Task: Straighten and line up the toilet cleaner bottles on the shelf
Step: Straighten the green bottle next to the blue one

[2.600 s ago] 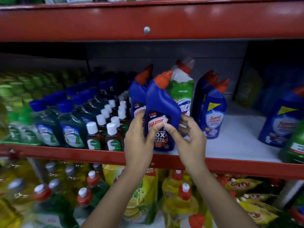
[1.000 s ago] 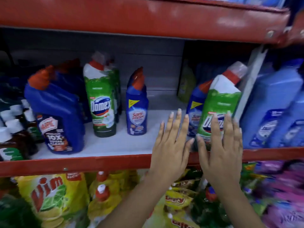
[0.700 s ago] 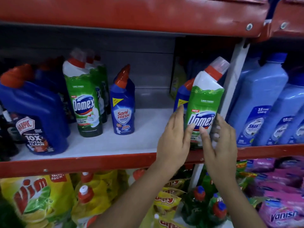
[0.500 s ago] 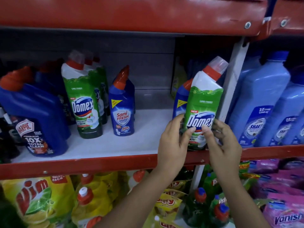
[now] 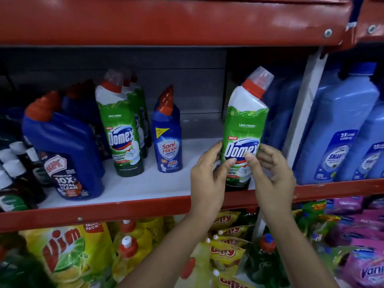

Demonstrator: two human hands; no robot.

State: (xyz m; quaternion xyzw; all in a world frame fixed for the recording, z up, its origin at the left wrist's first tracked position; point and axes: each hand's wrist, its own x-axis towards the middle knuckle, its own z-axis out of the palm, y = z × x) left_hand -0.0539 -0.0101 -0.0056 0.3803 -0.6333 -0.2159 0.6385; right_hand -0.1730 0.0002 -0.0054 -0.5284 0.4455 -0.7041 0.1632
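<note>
Green-labelled and white-shouldered, the Domex bottle stands near the right end of the white shelf, close to its red front lip, with its red collar and clear cap leaning slightly right. Both hands hold it low on the label: the left hand wraps the bottle's left side with the thumb across the front, and the right hand cups the right side, its thumb pressed on the label beside the left thumb. The bottle's base appears to rest on the shelf, though the fingers hide part of it.

Further left, apart from it, a blue Sani Fresh bottle stands upright by itself. Left of that is a second Domex bottle with more of the same kind lined up behind it, and then a large blue Harpic bottle at the near edge. Right of the held bottle, past a white upright post, stand pale blue bottles. Yellow Vim packs fill the shelf below.
</note>
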